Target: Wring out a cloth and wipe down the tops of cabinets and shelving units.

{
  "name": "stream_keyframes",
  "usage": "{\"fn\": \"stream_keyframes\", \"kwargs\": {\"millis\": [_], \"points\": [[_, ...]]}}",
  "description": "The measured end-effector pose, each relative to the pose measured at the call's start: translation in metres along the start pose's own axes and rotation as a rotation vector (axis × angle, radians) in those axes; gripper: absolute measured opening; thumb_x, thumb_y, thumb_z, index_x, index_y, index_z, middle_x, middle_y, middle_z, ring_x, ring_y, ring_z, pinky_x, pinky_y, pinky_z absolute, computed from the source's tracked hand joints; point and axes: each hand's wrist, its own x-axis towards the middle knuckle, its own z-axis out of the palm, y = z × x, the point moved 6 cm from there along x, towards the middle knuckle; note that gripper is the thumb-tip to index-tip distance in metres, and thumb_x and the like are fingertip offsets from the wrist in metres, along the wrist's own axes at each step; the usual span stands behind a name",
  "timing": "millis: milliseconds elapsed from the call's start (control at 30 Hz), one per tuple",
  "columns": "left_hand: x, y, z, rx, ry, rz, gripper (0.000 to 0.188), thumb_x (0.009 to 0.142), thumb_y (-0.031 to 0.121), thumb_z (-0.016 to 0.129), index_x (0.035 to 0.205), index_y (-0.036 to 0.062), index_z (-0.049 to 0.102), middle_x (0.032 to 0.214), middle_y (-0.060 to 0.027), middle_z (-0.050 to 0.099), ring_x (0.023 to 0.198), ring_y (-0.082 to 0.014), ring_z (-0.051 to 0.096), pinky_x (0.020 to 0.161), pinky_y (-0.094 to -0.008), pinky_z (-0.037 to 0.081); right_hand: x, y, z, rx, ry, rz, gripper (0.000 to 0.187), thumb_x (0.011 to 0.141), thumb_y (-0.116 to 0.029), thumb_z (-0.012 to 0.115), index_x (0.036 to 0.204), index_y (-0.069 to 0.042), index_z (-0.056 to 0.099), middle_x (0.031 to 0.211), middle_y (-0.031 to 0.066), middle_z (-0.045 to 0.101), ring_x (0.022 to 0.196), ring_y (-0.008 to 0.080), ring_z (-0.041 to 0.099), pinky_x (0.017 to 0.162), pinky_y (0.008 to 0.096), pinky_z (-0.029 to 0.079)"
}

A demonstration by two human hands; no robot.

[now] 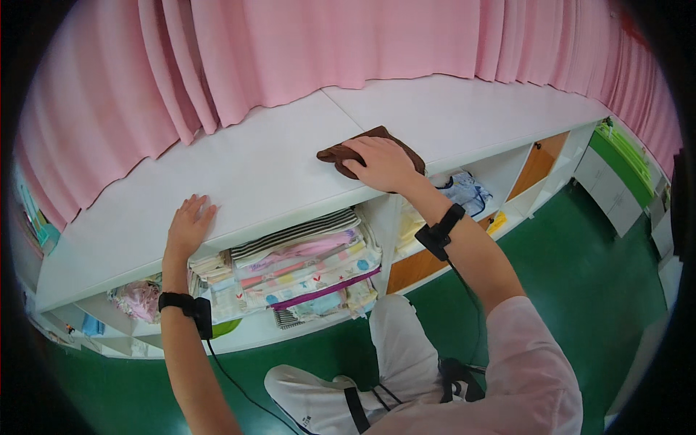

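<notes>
My right hand (383,163) presses a brown cloth (406,147) onto the white top of a long, low cabinet (268,163). Its fingers curl over the cloth, which lies bunched beneath the palm near the front edge. Farther left, my left hand (190,226) rests flat at the cabinet's front edge, fingers extended and holding nothing. Both wrists wear black straps with a small box and a cable.
Pink curtains (326,43) hang along the cabinet's back edge. Open shelves below hold folded bedding (304,264) and a blue-white cloth bundle (464,192). A green-and-white unit (616,174) stands at the far right, on green floor (573,268).
</notes>
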Motion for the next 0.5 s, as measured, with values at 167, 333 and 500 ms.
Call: {"fn": "stream_keyframes", "kwargs": {"millis": [167, 333, 500], "points": [[-0.0023, -0.0037, -0.0015, -0.005, 0.009, 0.001, 0.057, 0.093, 0.048, 0.051, 0.133, 0.0076, 0.055, 0.144, -0.0219, 0.042, 0.138, -0.0365, 0.034, 0.114, -0.0430, 0.026, 0.0010, -0.0009, 0.0019, 0.005, 0.015, 0.002, 0.048, 0.091, -0.039, 0.050, 0.128, -0.010, 0.055, 0.130, 0.0126, 0.057, 0.121, 0.0308, 0.051, 0.105, 0.0428, 0.036], [-0.0012, -0.0007, -0.0009, 0.032, -0.001, -0.005, 0.056, 0.094, 0.047, 0.052, 0.132, 0.0068, 0.055, 0.144, -0.0221, 0.043, 0.137, -0.0375, 0.035, 0.113, -0.0418, 0.026, -0.0006, -0.0018, 0.0001, 0.006, 0.047, -0.015, 0.047, 0.090, -0.040, 0.051, 0.126, -0.010, 0.057, 0.125, 0.0134, 0.059, 0.118, 0.0315, 0.054, 0.103, 0.0434, 0.038], [-0.0013, -0.0076, 0.0006, 0.022, 0.007, 0.000, 0.057, 0.094, 0.047, 0.051, 0.132, 0.0056, 0.055, 0.143, -0.0223, 0.044, 0.137, -0.0380, 0.036, 0.113, -0.0418, 0.027, -0.0013, -0.0028, 0.0007, -0.006, 0.031, -0.033, 0.048, 0.090, -0.040, 0.051, 0.127, -0.010, 0.057, 0.125, 0.0135, 0.059, 0.119, 0.0316, 0.053, 0.103, 0.0434, 0.038]]}}
